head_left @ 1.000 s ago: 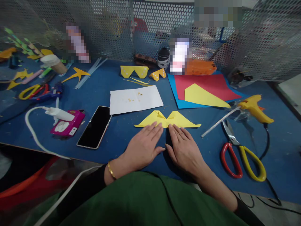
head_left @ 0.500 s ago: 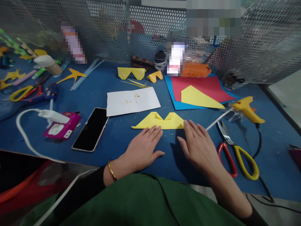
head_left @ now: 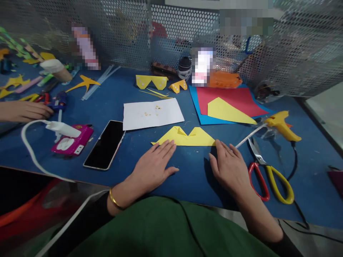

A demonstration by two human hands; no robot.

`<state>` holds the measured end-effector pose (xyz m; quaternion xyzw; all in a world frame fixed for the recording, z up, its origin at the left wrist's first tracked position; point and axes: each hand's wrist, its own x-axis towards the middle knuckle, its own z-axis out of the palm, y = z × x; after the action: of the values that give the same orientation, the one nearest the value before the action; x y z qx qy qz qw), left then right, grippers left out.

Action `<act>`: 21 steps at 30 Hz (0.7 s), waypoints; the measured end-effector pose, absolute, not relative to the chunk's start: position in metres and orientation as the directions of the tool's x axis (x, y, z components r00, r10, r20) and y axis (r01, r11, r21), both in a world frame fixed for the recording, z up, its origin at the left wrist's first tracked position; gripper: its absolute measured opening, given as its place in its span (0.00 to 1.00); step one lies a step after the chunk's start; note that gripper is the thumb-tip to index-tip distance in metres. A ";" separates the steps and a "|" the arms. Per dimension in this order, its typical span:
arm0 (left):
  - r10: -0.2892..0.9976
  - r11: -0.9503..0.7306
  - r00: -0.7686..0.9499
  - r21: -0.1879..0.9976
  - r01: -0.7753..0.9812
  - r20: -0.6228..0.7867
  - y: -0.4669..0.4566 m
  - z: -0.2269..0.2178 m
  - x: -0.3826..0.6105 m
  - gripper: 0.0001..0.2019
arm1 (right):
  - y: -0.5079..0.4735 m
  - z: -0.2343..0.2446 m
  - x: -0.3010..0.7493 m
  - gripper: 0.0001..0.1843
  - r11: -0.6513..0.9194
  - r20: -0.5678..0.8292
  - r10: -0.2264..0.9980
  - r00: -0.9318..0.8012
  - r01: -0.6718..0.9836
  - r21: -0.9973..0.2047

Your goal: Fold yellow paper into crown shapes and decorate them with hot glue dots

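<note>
A folded yellow paper (head_left: 191,140) with two peaks and a notch between them lies on the blue table in front of me. My left hand (head_left: 154,164) rests flat, its outstretched fingertips on the paper's lower left edge. At the paper's right corner, my right hand (head_left: 230,166) touches with its fingertips, palm down and thumb apart. Just beyond the folded paper is a creased white sheet (head_left: 150,117) with small yellow scraps on it. To the right of my right hand lie scissors (head_left: 258,157) with one red and one yellow handle.
A black-screened phone (head_left: 104,146) and a magenta power strip (head_left: 72,142) lie left. Another person's hand (head_left: 26,110) is by a blue glue gun (head_left: 59,101). A yellow glue gun (head_left: 281,123) lies right, near coloured sheets (head_left: 227,96). Yellow paper glasses (head_left: 151,82) stand at the back.
My left hand has slid left along the paper's edge, and my right hand has shifted slightly right to its corner. Another person's hand has come in at the left.
</note>
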<state>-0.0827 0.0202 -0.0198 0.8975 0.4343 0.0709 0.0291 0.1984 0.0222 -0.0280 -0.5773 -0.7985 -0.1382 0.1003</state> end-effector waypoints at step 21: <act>0.612 -0.712 0.735 -0.199 0.673 0.292 0.062 0.001 -0.044 0.14 | 0.025 -0.033 0.194 0.28 0.289 0.347 0.882 -0.320 0.947 0.140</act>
<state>-0.0436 0.0624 0.0008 0.9196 0.3494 0.1028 -0.1474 0.1944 0.0254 -0.0332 -0.5741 -0.7964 -0.1611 0.1015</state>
